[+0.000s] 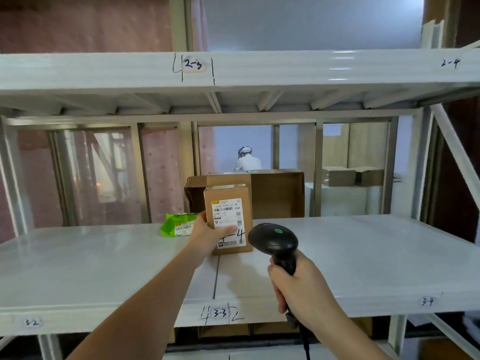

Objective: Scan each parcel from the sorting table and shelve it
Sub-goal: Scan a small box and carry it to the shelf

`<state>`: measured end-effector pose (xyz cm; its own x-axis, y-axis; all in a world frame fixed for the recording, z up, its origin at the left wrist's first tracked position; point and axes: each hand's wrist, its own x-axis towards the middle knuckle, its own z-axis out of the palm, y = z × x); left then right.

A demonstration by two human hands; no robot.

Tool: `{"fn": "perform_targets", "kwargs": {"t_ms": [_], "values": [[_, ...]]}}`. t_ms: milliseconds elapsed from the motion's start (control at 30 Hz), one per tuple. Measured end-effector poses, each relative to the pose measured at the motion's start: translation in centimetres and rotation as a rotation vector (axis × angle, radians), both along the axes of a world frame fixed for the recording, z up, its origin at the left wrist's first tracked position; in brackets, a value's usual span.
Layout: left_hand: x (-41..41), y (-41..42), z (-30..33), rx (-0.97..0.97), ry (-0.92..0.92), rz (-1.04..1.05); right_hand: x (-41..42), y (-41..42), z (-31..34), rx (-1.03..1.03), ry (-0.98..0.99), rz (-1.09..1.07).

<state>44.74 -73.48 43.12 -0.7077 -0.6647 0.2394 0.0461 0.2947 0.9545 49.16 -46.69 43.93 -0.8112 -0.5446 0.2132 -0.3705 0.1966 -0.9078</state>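
A small brown cardboard parcel with a white shipping label stands upright on the white shelf, near its middle. My left hand grips the parcel's lower left side, thumb across the label. My right hand holds a black handheld barcode scanner by its handle. The scanner's head points at the parcel from just to the right of it, with a green dot on top. Its cable hangs down below my fist.
A green soft packet lies left of the parcel. Larger brown boxes stand behind it. The shelf edge carries handwritten marks 3-2, 3-3 and 3-4; the shelf above reads 2-3 and 2-4. A person in white stands far behind.
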Motion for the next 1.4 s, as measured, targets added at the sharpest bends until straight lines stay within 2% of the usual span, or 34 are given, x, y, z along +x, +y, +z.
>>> {"fn": "perform_targets", "kwargs": {"t_ms": [200, 533, 700, 833, 1033, 1200, 1400], "values": [[-1.1, 0.3, -0.3, 0.005, 0.010, 0.043, 0.2, 0.3, 0.0, -0.011, -0.016, -0.016], [0.7, 0.4, -0.5, 0.028, -0.077, 0.046, 0.5, 2.1, -0.3, -0.011, 0.024, -0.032], [3.3, 1.7, -0.4, 0.017, -0.245, 0.123, 0.9, 4.6, -0.5, -0.019, 0.050, -0.005], [5.9, 4.7, -0.6, -0.133, -0.403, 0.103, 1.4, 8.3, -0.5, -0.031, 0.046, 0.041], [7.0, 12.8, -0.3, -0.500, -0.638, 0.097, 1.9, 15.8, -0.7, -0.019, 0.056, 0.092], [3.8, 22.1, -0.9, -0.625, -0.684, 0.056, 2.0, 23.5, -1.3, -0.020, 0.056, 0.034], [-4.6, 35.3, -1.4, -0.768, -0.583, -0.165, 1.4, 34.5, -1.6, 0.001, 0.037, -0.216]]}}
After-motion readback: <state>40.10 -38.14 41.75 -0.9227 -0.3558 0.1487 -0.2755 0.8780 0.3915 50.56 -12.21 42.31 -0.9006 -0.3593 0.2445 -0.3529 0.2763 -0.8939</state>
